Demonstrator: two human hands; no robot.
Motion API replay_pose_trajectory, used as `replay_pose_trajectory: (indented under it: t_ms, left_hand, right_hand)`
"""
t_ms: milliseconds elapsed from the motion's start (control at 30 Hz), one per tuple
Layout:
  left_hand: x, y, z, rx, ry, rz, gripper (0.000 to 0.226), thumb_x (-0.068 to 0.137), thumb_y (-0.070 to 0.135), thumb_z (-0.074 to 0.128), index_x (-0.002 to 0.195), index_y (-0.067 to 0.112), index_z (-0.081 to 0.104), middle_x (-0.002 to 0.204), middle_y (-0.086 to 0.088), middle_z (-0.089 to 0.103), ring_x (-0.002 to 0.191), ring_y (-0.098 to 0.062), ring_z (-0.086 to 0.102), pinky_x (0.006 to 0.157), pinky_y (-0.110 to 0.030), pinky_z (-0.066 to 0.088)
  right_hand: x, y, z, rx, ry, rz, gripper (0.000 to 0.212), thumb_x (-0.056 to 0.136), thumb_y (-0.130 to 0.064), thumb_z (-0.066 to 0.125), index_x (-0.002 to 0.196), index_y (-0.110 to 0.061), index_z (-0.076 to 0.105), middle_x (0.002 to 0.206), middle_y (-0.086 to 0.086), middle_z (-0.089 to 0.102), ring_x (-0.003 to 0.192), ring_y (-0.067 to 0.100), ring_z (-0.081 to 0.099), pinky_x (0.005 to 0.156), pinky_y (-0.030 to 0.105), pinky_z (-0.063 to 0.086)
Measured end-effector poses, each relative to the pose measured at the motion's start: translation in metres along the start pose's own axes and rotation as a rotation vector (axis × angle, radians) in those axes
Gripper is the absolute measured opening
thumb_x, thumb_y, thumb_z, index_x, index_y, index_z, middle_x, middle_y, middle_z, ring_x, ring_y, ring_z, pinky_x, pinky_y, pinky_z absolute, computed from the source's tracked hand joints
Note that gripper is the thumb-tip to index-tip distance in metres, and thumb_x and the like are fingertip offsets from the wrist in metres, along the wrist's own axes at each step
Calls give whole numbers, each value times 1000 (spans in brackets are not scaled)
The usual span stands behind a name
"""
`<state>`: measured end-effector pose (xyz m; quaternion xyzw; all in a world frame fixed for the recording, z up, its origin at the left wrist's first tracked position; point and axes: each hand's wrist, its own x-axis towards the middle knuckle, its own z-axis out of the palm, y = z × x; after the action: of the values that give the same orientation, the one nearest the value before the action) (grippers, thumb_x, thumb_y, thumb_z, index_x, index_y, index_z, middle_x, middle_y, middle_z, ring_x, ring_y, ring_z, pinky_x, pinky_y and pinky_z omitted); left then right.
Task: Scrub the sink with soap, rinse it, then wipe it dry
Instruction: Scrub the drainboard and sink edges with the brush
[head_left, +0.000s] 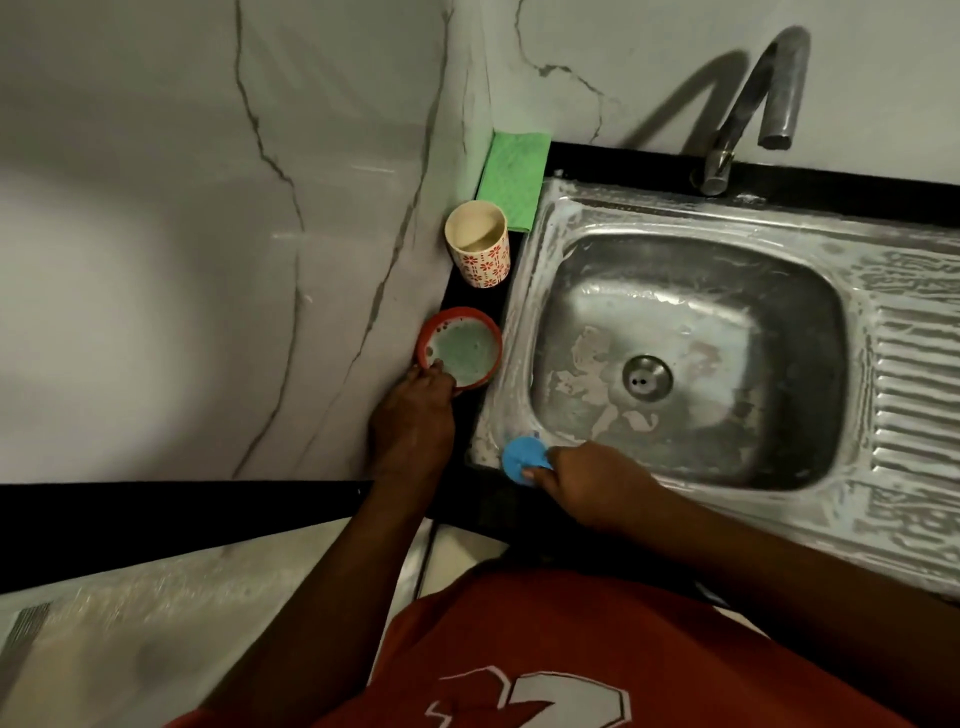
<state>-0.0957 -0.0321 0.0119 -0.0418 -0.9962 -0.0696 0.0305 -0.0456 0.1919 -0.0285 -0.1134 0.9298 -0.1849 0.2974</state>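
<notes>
A steel sink (524, 332) with soapy foam on its rim and basin fills the right half of the view, its drain (647, 378) in the middle. My right hand (587, 480) pinches a round blue scrubber (522, 454) against the sink's near left corner. My left hand (415, 415) grips the near rim of a red soap tub (460, 347) holding greenish soap, on the black counter left of the sink.
A cup with red flowers (479, 243) stands behind the soap tub. A folded green cloth (514, 176) lies at the back corner. The curved tap (753, 109) rises behind the sink. A ribbed draining board (914, 395) is at the right. A marble wall is on the left.
</notes>
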Motion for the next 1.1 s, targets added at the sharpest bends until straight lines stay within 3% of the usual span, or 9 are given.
replay_pose_trajectory:
  t_ms: [67,233,433,533,700,767,867,1000,1100]
  left_hand:
    - [-1,-1,2,-13,-26,14,23,74,2,85,95,13,81,104,-10,78,85,-32,75,61,-34,58]
    - [-2,-6,-2,-12,-153,-133,49,101,16,57,146,33,59,151,1,58,117,-32,67,87,-43,56]
    - [-8,2,-10,-230,113,63,36,94,2,67,127,14,75,136,-10,70,110,-33,72,85,-46,62]
    - [-9,15,-1,-224,98,149,30,95,14,69,124,15,77,134,-9,71,115,-31,70,89,-43,59]
    - [-10,48,21,-275,-91,261,39,94,9,73,134,9,71,147,-13,61,138,-32,55,117,-38,38]
    - [-6,52,26,-239,-112,254,40,93,4,73,133,4,70,146,-19,60,141,-36,52,120,-35,29]
    - [0,50,25,-183,-11,215,39,92,8,73,131,2,70,140,-23,64,132,-41,58,116,-42,36]
    - [4,44,20,-137,35,98,39,92,22,59,120,1,75,136,-27,64,130,-48,55,114,-51,41]
    - [-3,52,17,-67,36,101,46,94,33,55,123,2,74,137,-26,64,131,-48,54,111,-53,45]
  right_hand:
    - [7,-12,-2,-12,69,7,57,99,-68,31,107,-21,62,94,10,68,82,26,65,68,35,44]
    - [19,-58,4,-93,192,-22,52,100,-63,35,112,-19,61,90,8,66,77,26,65,59,33,37]
    - [-74,45,-18,-54,26,230,50,99,-65,35,115,-25,61,102,3,69,90,21,66,73,33,44]
    - [-109,78,-27,-106,-50,353,53,98,-67,35,118,-26,62,106,5,70,94,23,67,82,38,51]
    - [-78,33,-10,-56,93,150,46,102,-56,45,120,-18,63,110,14,68,98,34,66,78,37,47]
    - [-51,-6,2,-70,192,19,41,101,-48,53,114,-11,65,99,18,67,87,38,67,66,39,45]
    - [-45,-14,-1,54,201,84,50,101,-54,47,109,-8,63,98,19,66,88,39,65,66,38,42]
    - [-107,84,-11,75,160,201,51,100,-61,43,116,-18,65,109,16,68,99,36,66,76,37,44]
    - [-179,189,-25,97,92,494,62,93,-76,35,112,-25,64,106,10,70,98,30,66,77,35,45]
